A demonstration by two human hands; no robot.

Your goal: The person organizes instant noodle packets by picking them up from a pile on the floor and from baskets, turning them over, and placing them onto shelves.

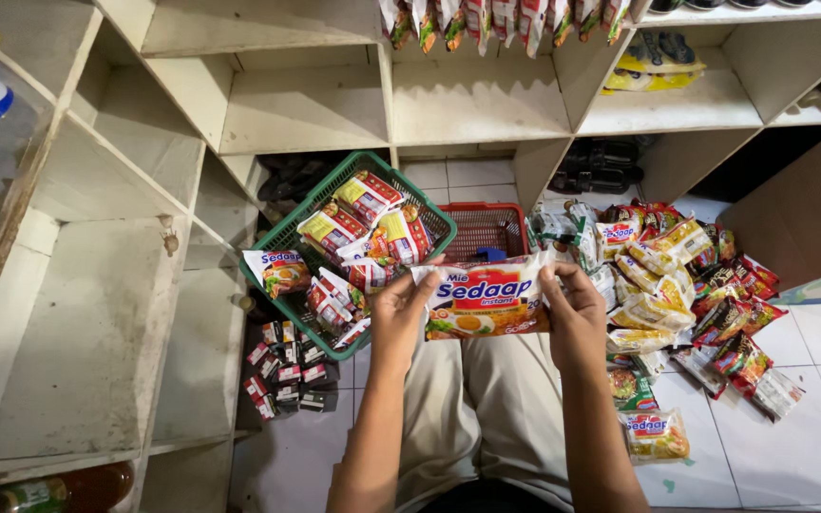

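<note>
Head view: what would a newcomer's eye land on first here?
First the noodle packet at centre, held at its ends by the left hand and right hand. Next, the green basket of packets left of it, and the loose packet pile on the tiled floor, right.

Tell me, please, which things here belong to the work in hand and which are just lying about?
In hand:
left hand and right hand holding one noodle packet
green basket of packets
heap of packets on the floor

Lying about:
red basket
small dark boxes
sandals on a low shelf
</note>
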